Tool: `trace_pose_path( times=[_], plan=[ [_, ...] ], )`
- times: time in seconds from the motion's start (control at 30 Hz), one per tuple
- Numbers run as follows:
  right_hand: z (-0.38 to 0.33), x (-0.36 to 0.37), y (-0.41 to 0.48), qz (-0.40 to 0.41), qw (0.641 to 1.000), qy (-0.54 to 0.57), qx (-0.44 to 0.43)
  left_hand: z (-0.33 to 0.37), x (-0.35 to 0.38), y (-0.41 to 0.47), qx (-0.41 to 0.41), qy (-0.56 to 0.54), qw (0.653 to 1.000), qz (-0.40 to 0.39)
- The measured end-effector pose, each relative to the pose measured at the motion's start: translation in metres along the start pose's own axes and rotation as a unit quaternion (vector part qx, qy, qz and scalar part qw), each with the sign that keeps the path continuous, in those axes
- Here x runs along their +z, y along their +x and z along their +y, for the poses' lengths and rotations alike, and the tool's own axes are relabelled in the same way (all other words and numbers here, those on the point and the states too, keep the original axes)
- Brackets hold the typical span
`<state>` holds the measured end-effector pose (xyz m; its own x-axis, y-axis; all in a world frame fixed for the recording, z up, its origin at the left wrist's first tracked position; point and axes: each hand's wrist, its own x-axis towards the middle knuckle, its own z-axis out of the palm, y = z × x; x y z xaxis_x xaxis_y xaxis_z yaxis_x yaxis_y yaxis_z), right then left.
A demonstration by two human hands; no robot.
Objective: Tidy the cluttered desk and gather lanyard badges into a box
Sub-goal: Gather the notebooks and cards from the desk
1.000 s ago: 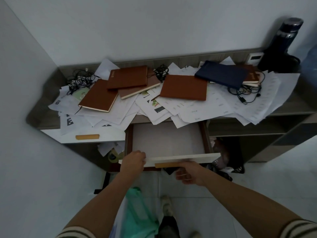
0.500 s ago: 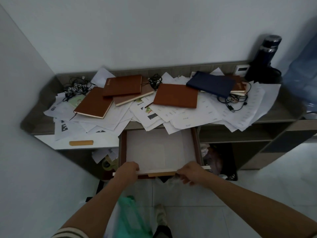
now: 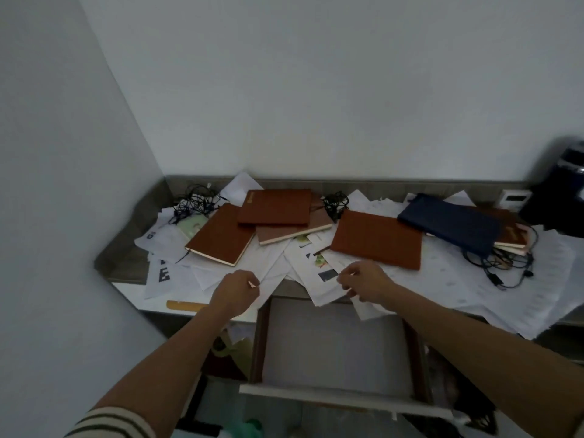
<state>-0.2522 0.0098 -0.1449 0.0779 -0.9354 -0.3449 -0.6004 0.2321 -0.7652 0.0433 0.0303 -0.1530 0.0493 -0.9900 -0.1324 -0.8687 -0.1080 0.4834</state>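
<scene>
Loose white papers [image 3: 442, 279] cover the grey desk [image 3: 126, 251]. Three brown notebooks [image 3: 221, 238] [image 3: 275, 207] [image 3: 377, 238] and a navy notebook [image 3: 448, 222] lie on them. Tangled black cords sit at the back left [image 3: 197, 200], the middle [image 3: 335, 202] and the right [image 3: 502, 263]. A pale green card [image 3: 192, 224] lies by the left tangle. My left hand [image 3: 235, 292] and my right hand [image 3: 363, 282] hover at the desk's front edge over the papers, fingers loosely curled. Whether they pinch a sheet is unclear.
Below my hands the middle drawer [image 3: 259, 343] stands pulled out, its white bottom bare. A shut drawer with a tan handle [image 3: 183, 305] is to its left. A dark bottle [image 3: 565, 184] and a small white device [image 3: 515, 197] stand at the back right. Walls close the left and back.
Both hands have let go of the drawer front and risen to the papers at the desk's front edge. The drawer stays open. The camera has tilted up.
</scene>
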Motion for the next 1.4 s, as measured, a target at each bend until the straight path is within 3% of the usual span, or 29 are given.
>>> trace_pose_path(
  times=[0.23,0.37,0.43,0.63,0.87,0.93,1.03,1.17,1.3,1.4],
  plan=[
    [-0.064,0.014,0.093,0.011,0.997,0.074,0.014,-0.049,-0.039,0.076,-0.022,0.033,0.999,0.032],
    [-0.098,0.026,0.156,0.073,0.992,0.104,0.008,-0.077,-0.065,0.13,-0.075,0.08,0.991,0.081],
    [-0.108,0.03,0.182,0.082,0.986,0.141,0.027,-0.084,-0.067,0.15,-0.108,0.125,0.984,0.066],
    [-0.12,0.028,0.222,0.076,0.972,0.185,0.121,-0.097,-0.057,0.179,-0.127,0.121,0.983,0.049],
    [-0.127,0.033,0.231,0.044,0.952,0.236,0.189,-0.102,-0.066,0.188,-0.165,-0.078,0.983,0.003],
    [-0.131,0.044,0.227,0.028,0.949,0.252,0.19,-0.102,-0.068,0.187,-0.19,-0.215,0.958,0.001],
    [-0.138,0.053,0.213,-0.004,0.932,0.309,0.191,-0.099,-0.071,0.177,-0.244,-0.414,0.877,0.006],
    [-0.134,0.063,0.189,-0.086,0.916,0.352,0.171,-0.088,-0.058,0.154,-0.308,-0.53,0.79,0.004],
    [-0.121,0.075,0.176,-0.051,0.947,0.288,0.135,-0.082,-0.042,0.135,-0.321,-0.563,0.761,0.021],
    [-0.119,0.078,0.176,0.014,0.945,0.294,0.14,-0.083,-0.034,0.122,-0.321,-0.578,0.75,0.03]
  ],
)
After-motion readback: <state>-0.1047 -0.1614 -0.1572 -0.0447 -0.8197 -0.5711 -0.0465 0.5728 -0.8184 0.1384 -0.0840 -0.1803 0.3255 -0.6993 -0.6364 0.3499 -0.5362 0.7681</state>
